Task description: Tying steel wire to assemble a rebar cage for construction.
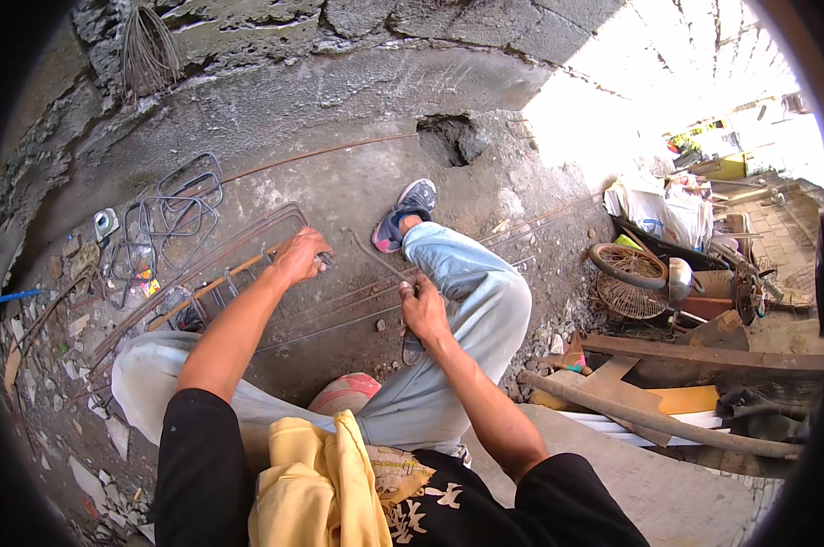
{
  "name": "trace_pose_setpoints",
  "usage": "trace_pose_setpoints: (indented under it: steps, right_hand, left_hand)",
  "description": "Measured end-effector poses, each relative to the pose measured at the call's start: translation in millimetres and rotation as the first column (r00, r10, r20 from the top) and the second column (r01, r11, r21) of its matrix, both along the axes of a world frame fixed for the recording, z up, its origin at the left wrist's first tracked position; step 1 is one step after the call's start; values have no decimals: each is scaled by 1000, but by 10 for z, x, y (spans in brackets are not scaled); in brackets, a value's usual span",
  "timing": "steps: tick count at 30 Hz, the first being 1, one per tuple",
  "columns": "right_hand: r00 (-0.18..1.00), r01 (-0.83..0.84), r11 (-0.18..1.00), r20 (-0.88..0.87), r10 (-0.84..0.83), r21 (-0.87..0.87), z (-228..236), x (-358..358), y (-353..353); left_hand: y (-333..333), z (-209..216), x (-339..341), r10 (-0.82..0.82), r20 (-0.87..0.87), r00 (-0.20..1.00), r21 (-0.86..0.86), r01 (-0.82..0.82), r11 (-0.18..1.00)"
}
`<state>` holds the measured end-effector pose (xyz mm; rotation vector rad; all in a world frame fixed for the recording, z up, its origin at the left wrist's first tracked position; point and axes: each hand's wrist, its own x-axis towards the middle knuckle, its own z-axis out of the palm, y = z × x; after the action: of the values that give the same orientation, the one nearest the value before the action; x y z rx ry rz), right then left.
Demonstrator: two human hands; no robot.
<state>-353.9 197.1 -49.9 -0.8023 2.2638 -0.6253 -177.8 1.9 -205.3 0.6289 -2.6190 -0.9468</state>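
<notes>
My right hand (423, 313) is closed, in front of my bent right leg. A thin metal rod (374, 255) with a curved end juts from its fingers, and a dark rounded piece (413, 349) shows below the palm. My left hand (301, 256) is curled beside the bent end of long steel rods (289, 211). Something small and dark shows at its fingertips, too hidden to name. Under my left forearm lies a narrow wooden strip (239, 270) with short metal pieces along it. Several bent wire frames (193, 199) lie in a pile at the far left.
Long rusty rods (316, 157) run along the ground. A hole (450, 139) opens at the base of the rough wall. Wire hangs in a bundle (149, 55) at upper left. Scrap wood (704, 354), a wheel (628, 265) and white sacks (658, 208) crowd the right.
</notes>
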Motion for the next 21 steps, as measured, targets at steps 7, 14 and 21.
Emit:
trace_pose_setpoints:
  steps: [7,14,21]
  right_hand:
    - [998,-53,998,21,52,17,-74,-126,130]
    - [966,-254,967,-54,253,-21,-19,-221,184]
    - [860,-353,903,465,210,245,-34,-497,20]
  left_hand:
    - [14,117,-68,-68,-17,998,-43,67,997]
    - [-5,-45,-100,-76,-45,996,-36,74,997]
    - [-20,51,-44,-60,105,993,-55,66,996]
